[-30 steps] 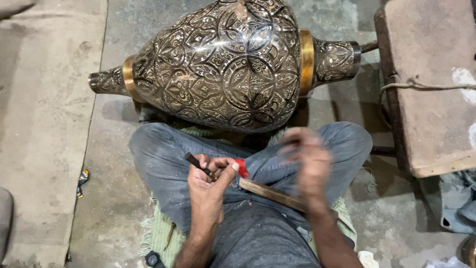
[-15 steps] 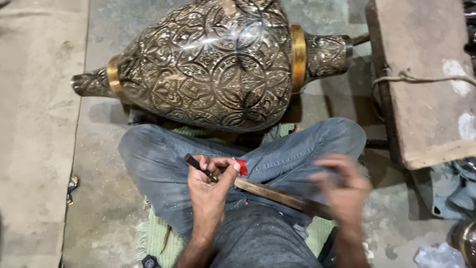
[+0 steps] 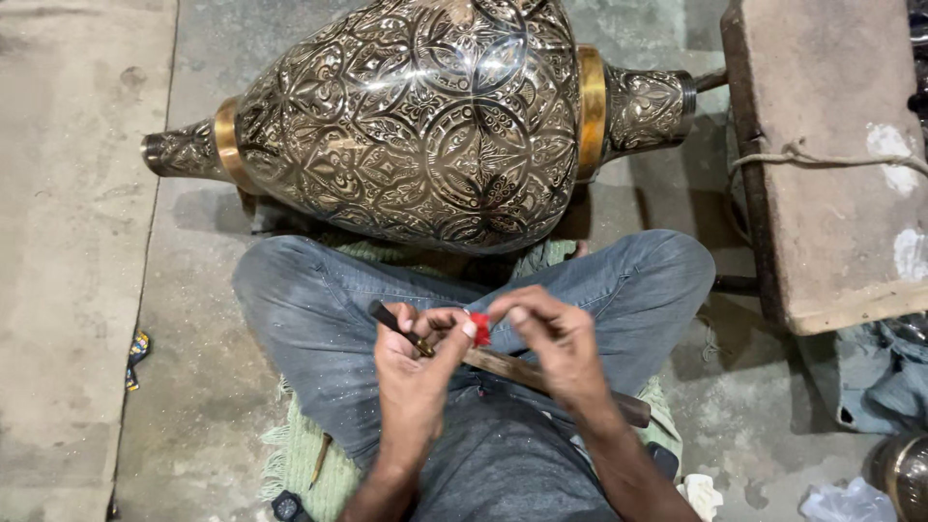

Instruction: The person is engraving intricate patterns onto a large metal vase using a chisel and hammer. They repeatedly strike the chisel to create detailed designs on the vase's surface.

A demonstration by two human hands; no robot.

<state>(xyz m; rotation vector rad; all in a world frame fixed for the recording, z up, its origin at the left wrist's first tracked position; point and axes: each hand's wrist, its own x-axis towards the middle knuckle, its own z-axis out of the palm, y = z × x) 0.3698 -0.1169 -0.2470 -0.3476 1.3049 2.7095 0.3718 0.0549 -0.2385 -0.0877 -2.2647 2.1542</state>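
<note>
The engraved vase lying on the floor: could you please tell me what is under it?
The vase lies on its side on the concrete floor. A dark support shows beneath its left underside, and a green mat edges under its front. The rest is covered by the vase.

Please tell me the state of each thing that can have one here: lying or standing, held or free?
Engraved metal vessel: lying on its side on the floor, untouched.
Wooden-handled tool: resting across the lap, head end gripped.
Left hand: closed around the tool's dark head.
Right hand: fingertips pinching the small red piece.
Wooden block: lying flat, a cord tied around it.
</note>
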